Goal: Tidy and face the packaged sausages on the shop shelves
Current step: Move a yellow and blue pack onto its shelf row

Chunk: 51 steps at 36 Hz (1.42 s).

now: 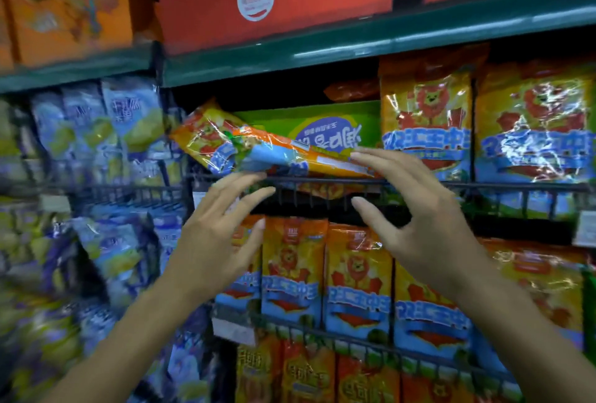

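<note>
One sausage pack [274,151] lies askew across the wire rail [322,181] of the middle shelf, in front of a green box [309,118]; it is yet to be stood up and faced. Your left hand [219,235] and right hand [416,218] are spread, fingers straight, fingertips at its edges, gripping nothing. Packs to the right [425,125] and on the shelf below [358,276] already stand upright, fronts outward.
</note>
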### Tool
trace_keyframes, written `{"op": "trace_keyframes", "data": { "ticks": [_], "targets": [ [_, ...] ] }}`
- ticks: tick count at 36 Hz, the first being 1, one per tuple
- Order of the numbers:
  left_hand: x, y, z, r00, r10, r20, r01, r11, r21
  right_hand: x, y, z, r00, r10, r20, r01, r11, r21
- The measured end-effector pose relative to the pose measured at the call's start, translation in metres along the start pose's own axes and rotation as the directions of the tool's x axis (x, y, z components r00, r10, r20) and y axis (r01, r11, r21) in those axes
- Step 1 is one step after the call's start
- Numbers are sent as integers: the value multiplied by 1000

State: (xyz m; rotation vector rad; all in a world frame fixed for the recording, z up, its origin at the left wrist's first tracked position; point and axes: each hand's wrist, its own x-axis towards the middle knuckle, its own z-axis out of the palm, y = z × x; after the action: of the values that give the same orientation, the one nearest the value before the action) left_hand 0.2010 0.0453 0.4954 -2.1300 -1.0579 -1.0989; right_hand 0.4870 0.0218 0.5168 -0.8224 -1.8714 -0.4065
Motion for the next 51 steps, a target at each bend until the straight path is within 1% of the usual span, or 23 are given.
{"op": "trace_keyframes", "data": {
  "ticks": [3, 9, 11, 13, 16, 19, 22, 25, 27, 29, 31, 32, 34, 37, 38, 40, 42, 44, 46, 47, 49, 50, 51],
  "targets": [
    [-4, -17, 1, 999, -26, 41, 27, 1000, -13, 15, -12, 13, 999, 43, 26, -43, 999, -11],
    [-13, -57, 13, 998, 2, 57, 2, 997, -81, 52, -33, 43, 979, 162, 121, -138, 973, -187],
    [-16, -71, 17, 998, 28, 57, -22, 994, -108, 62, -34, 53, 974, 185, 131, -148, 956, -253],
    [-20, -82, 21, 996, 69, 59, -60, 989, -136, 68, -33, 62, 970, 214, 117, -176, 946, -274],
    [-24, -93, 25, 993, 103, 54, -91, 976, -198, 69, -30, 71, 970, 236, 55, -215, 943, -253],
    [-26, -99, 27, 991, 128, 28, -117, 963, -241, 69, -32, 77, 972, 234, -16, -229, 933, -277],
    [-26, -104, 30, 990, 138, 11, -129, 949, -286, 66, -39, 81, 977, 173, -124, -200, 946, -255],
    [-26, -104, 30, 992, 123, 16, -109, 929, -353, 65, -53, 81, 963, 74, -258, -134, 966, -222],
    [-26, -101, 28, 994, 111, 9, -96, 900, -425, 68, -66, 79, 947, 16, -320, -92, 970, -224],
    [-26, -98, 22, 996, 90, -14, -84, 855, -512, 71, -80, 73, 939, -17, -345, -68, 970, -233],
    [-27, -91, 13, 999, 15, -32, -32, 774, -633, 70, -94, 65, 943, -32, -332, -53, 968, -245],
    [-27, -88, 8, 999, -38, -27, 8, 706, -708, 68, -101, 61, 950, -39, -310, -43, 966, -254],
    [-30, -85, 1, 993, -118, 0, 64, 539, -840, 60, -110, 55, 971, -54, -234, -13, 961, -275],
    [-38, -87, -6, 982, -182, 46, 100, 300, -949, 45, -115, 47, 995, -42, -89, 14, 956, -292],
    [-41, -88, -8, 981, -187, 52, 98, 242, -965, 39, -115, 46, 999, -32, -20, 25, 956, -293],
    [-47, -90, -9, 987, -155, 37, 67, 192, -979, 27, -115, 45, 989, -4, 149, 47, 957, -287],
    [-56, -91, -10, 994, -84, 70, 85, 194, -977, 15, -115, 49, 950, 43, 310, 51, 956, -289],
    [-66, -92, -10, 988, 41, 151, 136, 246, -960, 6, -116, 57, 907, 96, 411, 41, 949, -311],
    [-76, -91, -10, 947, 157, 280, 216, 332, -918, -3, -116, 65, 864, 143, 482, 21, 947, -320],
    [-81, -91, -9, 927, 177, 330, 238, 399, -885, -8, -117, 69, 841, 167, 514, 3, 950, -313],
    [-88, -90, -6, 915, 161, 369, 238, 525, -817, -16, -118, 77, 804, 182, 566, -15, 958, -287],
    [-91, -89, -3, 914, 156, 374, 234, 551, -801, -20, -119, 80, 792, 180, 584, -15, 961, -276],
    [-95, -88, 2, 910, 155, 384, 242, 553, -798, -23, -120, 84, 780, 180, 599, -18, 964, -266]
  ]
}}
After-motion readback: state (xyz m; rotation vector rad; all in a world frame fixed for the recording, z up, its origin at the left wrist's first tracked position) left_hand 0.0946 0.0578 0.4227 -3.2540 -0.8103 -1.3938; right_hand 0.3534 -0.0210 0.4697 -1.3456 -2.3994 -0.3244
